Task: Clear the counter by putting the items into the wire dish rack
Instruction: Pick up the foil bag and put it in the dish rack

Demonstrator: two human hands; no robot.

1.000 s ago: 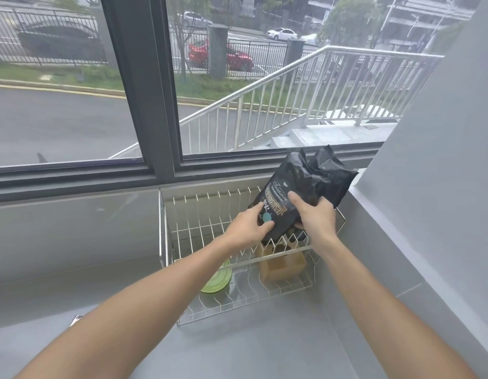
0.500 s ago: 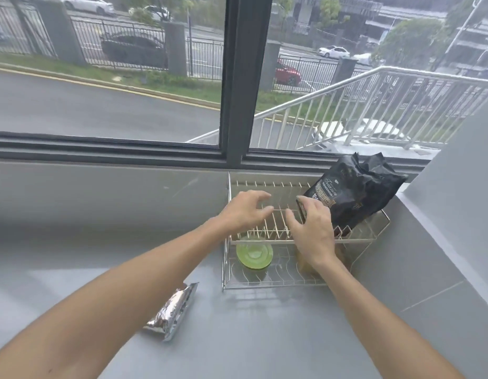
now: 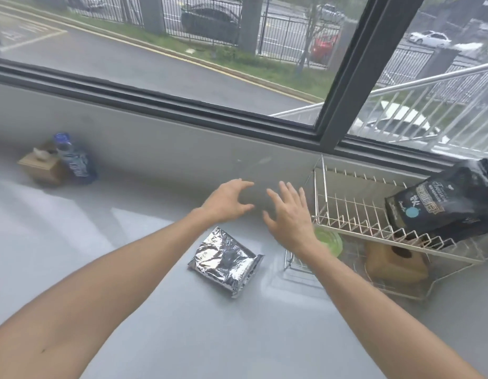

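Observation:
The wire dish rack (image 3: 346, 214) stands at the right against the wall. A black bag (image 3: 439, 206) leans in its upper tier, and a green lid (image 3: 329, 240) and a brown box (image 3: 396, 262) lie on its lower tier. On the grey counter just left of the rack lies a silver foil packet (image 3: 226, 262). My left hand (image 3: 227, 202) and my right hand (image 3: 290, 214) hover above and behind the packet, both empty with fingers spread. A blue water bottle (image 3: 76, 160) and a brown tissue box (image 3: 41, 166) stand far left by the wall.
A grey wall and a dark window frame (image 3: 344, 77) run along the back of the counter (image 3: 182, 324). The rack sits close to the right corner.
Both hands let go of the black bag, which now rests in the rack, and moved left over the counter. The view swung left, bringing the foil packet, bottle and tissue box into sight.

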